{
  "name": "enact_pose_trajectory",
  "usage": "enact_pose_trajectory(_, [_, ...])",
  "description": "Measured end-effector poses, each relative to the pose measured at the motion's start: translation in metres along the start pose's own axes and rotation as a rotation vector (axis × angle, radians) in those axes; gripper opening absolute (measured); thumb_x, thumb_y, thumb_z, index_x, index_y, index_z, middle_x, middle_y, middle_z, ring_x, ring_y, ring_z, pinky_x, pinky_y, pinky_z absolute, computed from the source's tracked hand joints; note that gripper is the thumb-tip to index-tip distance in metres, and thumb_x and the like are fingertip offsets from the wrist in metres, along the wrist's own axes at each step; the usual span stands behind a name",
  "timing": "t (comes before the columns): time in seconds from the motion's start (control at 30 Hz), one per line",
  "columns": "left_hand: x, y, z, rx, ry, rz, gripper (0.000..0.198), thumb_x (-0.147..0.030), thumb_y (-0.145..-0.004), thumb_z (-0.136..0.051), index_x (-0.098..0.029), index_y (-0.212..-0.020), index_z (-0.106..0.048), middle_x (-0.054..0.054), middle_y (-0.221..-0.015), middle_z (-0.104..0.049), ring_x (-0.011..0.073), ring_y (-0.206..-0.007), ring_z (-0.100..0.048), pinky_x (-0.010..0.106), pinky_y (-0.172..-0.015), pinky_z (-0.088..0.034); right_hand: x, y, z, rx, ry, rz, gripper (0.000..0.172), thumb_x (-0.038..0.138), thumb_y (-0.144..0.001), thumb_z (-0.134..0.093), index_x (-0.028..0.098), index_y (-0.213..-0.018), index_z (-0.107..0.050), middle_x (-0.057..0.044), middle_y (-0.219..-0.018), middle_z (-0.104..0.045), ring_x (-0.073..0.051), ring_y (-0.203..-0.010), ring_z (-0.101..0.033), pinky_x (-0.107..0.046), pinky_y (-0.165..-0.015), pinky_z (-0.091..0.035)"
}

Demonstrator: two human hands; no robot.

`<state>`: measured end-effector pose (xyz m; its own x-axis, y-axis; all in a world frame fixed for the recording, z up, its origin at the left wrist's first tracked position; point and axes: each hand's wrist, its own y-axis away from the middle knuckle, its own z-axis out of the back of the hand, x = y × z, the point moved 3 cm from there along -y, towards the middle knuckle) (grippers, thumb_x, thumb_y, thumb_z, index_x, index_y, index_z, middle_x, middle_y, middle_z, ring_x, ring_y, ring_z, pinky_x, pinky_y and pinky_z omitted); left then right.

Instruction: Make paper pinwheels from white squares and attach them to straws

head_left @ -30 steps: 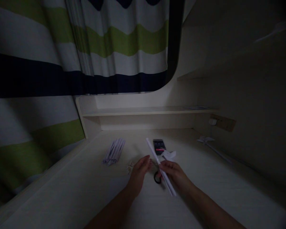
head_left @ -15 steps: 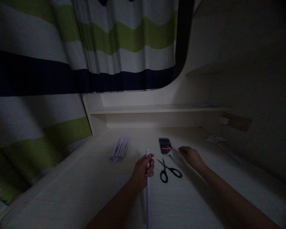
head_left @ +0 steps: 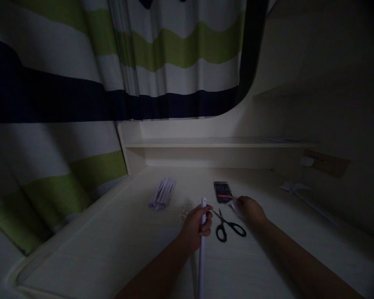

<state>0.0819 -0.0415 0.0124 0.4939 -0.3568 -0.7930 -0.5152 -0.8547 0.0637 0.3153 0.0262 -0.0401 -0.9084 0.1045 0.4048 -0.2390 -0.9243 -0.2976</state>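
My left hand (head_left: 197, 227) is wrapped round a long white tube (head_left: 202, 261) with a small hole near its top end. The tube stands up toward me and runs off the lower edge. My right hand (head_left: 252, 211) is closed on the edge of a thin whitish wrapper (head_left: 236, 205), its fingertips pinched together. That wrapper reaches to a dark flat rectangle (head_left: 222, 192) with a pink band; whether the two are joined I cannot tell. Black-handled scissors (head_left: 226, 226) lie with blades parted between my hands. Behind my left hand is a small pale spiky cluster (head_left: 183, 214).
A bundle of white rolled strips (head_left: 163, 194) lies at the left on the pale tabletop (head_left: 112, 245). To the right rests a white petal-shaped piece on a stick (head_left: 294, 187). A shelf (head_left: 199, 143) spans the back, below a striped curtain (head_left: 180, 50). A socket panel (head_left: 328, 163) is on the right wall.
The view has turned slightly left, so things appear shifted right. My right hand has drawn closer to the dark rectangle and scissors. My left hand keeps its hold on the tube.
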Motion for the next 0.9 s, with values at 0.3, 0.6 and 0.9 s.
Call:
enact_pose_trajectory(0.3, [-0.008,0.019,-0.022,0.225,0.036,0.047,0.028,-0.036,-0.076,-0.045,-0.014,-0.089,-0.056,-0.004,-0.056,-0.04,0.0003,-0.031,-0.025,0.017,-0.03,-0.011,0.002,0.008,0.011,-0.07,-0.188,-0.004,0.021,0.028,-0.071,-0.045,0.015,-0.065,-0.06,-0.011,-0.076,-0.061,-0.02,-0.07,-0.053,-0.028,-0.059,-0.033])
enact_pose_trajectory(0.6, [-0.005,0.029,-0.029,0.44,0.037,-0.025,0.029,-0.033,-0.079,-0.045,-0.01,-0.091,-0.057,-0.003,-0.055,-0.044,0.0004,-0.029,-0.032,0.014,-0.028,-0.02,0.035,0.048,0.048,0.149,-0.969,0.064,0.025,0.039,-0.072,-0.049,0.015,-0.075,-0.055,-0.008,-0.089,-0.062,-0.016,-0.068,-0.057,-0.025,-0.058,-0.042])
enact_pose_trajectory(0.9, [-0.017,0.039,-0.03,0.475,0.009,-0.117,0.026,-0.032,-0.072,-0.056,-0.008,-0.079,-0.062,-0.001,-0.048,-0.047,0.0031,-0.028,-0.038,0.014,-0.027,-0.027,0.096,0.106,0.035,0.438,-0.626,0.688,0.01,0.02,-0.07,-0.055,0.016,-0.061,-0.054,-0.003,-0.079,-0.059,-0.013,-0.074,-0.054,-0.027,-0.067,-0.043])
